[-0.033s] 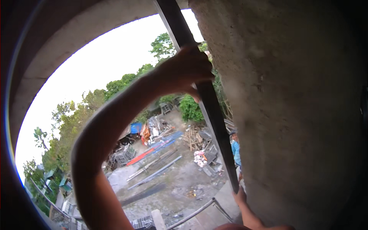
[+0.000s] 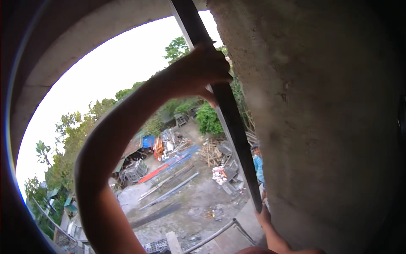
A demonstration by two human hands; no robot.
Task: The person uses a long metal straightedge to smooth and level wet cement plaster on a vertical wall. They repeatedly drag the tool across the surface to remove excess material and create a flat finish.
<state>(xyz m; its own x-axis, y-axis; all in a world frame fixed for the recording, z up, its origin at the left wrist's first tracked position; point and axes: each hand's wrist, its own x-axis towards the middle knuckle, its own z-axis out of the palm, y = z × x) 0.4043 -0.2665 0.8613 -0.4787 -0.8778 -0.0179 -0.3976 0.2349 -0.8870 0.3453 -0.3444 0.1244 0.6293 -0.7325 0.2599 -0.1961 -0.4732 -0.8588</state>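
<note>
A long, straight, dark rectangular bar with a paler side runs from the top of the head view down to the lower right, close beside the wall's edge. High on it, my left hand wraps round the bar, fingers over the dark face and thumb at the pale side. My left arm is bent in a wide arc from the lower edge. Down at the bar's lower end, my right hand grips it, with part of its fingers hidden. The bar's top end is out of view.
A rough concrete wall fills the right side. Past the opening, a yard far below holds boards, pipes and scrap piles. A railing stands near the lower edge. A person in blue is partly hidden behind the bar.
My left hand and forearm have shifted slightly up and left. The bar has moved a little left in view. My right hand stays at its lower end.
</note>
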